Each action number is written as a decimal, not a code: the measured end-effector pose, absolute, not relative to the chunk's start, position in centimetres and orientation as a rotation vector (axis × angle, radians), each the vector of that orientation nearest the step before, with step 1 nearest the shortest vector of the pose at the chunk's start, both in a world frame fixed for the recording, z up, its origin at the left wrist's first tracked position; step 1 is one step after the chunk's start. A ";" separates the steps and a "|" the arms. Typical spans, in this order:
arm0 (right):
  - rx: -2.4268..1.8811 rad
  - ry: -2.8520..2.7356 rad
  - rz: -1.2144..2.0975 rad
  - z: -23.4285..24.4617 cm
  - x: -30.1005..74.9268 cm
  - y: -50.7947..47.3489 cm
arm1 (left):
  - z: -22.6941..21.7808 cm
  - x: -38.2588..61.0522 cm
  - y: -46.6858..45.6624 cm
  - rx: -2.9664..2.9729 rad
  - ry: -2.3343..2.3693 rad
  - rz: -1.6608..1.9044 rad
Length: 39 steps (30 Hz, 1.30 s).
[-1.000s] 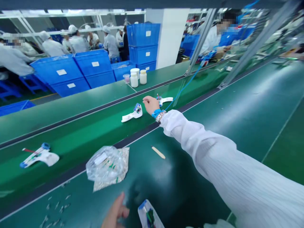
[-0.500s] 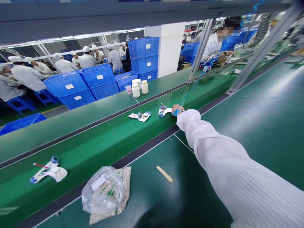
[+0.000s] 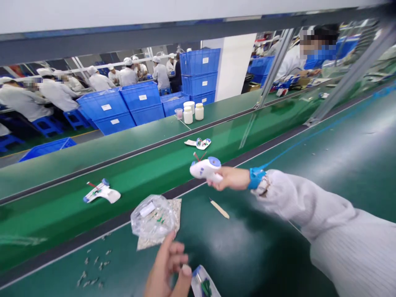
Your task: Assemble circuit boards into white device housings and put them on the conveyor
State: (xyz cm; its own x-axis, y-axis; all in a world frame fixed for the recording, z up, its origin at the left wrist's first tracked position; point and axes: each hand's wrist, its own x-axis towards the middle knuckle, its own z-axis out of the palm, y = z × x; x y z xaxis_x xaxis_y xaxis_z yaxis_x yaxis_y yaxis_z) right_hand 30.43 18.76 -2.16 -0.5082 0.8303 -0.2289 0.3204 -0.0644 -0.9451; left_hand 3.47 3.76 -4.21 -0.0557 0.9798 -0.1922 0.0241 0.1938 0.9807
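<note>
Two hands show in the head view, well apart. The right hand (image 3: 230,178), with a blue wrist strap (image 3: 255,178) and its cord, is clamped on a white plastic gadget (image 3: 204,169) held out above the black rail (image 3: 173,194) along the edge of the green belt (image 3: 123,173). The left hand (image 3: 167,268) is cut off by the frame's bottom edge, its fingertips (image 3: 185,270) pinched together; whether they grip anything, I cannot tell. It is just beside one clear bag (image 3: 201,282), also cut off, and near another clear bag (image 3: 152,216) lying on a printed sheet (image 3: 148,244). Two more gadgets (image 3: 198,143) sit on the belt, well apart. One wooden stick (image 3: 219,208) and about a dozen small metal bits (image 3: 93,264) lie on the dark surface (image 3: 262,255). Beyond are three white jars (image 3: 199,111), one cup (image 3: 178,113), stacked blue crates (image 3: 199,62) and several co-workers (image 3: 102,82).
</note>
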 end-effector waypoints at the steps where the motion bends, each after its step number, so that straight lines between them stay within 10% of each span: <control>1: -1.075 -1.779 1.789 -2.3 28.5 16.7 | -3.7 4.0 3.8 1.042 1.319 1.159; 8: -0.287 -1.385 2.582 -3.4 19.4 8.0 | 0.8 6.0 2.1 0.862 1.101 1.288; 17: 0.002 -1.166 2.773 -4.0 17.8 5.7 | 0.8 4.6 1.5 0.790 0.997 1.247; 21: -0.270 -1.096 2.613 -3.9 18.1 5.0 | 0.2 3.7 1.5 0.679 0.854 1.417; 26: -1.073 -1.369 1.643 -1.2 18.8 6.3 | -0.3 2.6 0.9 0.692 0.907 1.535; 32: -0.848 -1.909 0.974 4.1 17.4 5.6 | 1.1 3.0 0.0 0.865 1.277 1.473; 39: -0.893 -1.864 1.219 4.3 15.8 5.6 | 1.9 2.7 -0.5 1.186 1.576 1.406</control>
